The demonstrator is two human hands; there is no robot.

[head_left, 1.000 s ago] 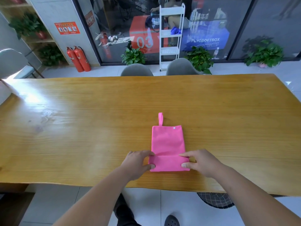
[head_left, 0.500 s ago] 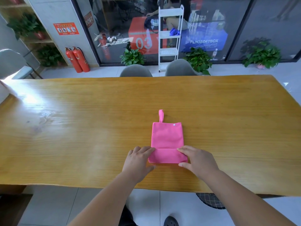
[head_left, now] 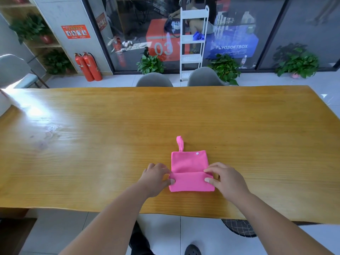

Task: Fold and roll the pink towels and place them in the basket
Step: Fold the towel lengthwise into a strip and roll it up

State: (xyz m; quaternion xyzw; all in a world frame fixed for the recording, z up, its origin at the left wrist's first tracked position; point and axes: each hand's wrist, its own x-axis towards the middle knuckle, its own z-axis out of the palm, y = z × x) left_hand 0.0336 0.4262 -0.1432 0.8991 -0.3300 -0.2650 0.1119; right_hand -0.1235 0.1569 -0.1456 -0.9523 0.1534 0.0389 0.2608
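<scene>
Just watching here: one pink towel lies on the wooden table, close to the near edge, and the person has both hands on it. The near part is turned over into a thick band, and that band sits right between the two sets of fingers. The left hand pinches the band's left end, thumb on top, the other fingers curled close together over the edge. The right hand does the same at the right end, thumb pressing on the pink cloth and forefinger hooked at the fold line just beyond it. Past the fingertips the rest of the towel lies flat, with a small white snap near its far right corner. A hanging loop sticks out from the far left corner, away from both hands. Way beyond the fingers, grey chairs are tucked in on the table's far side.
</scene>
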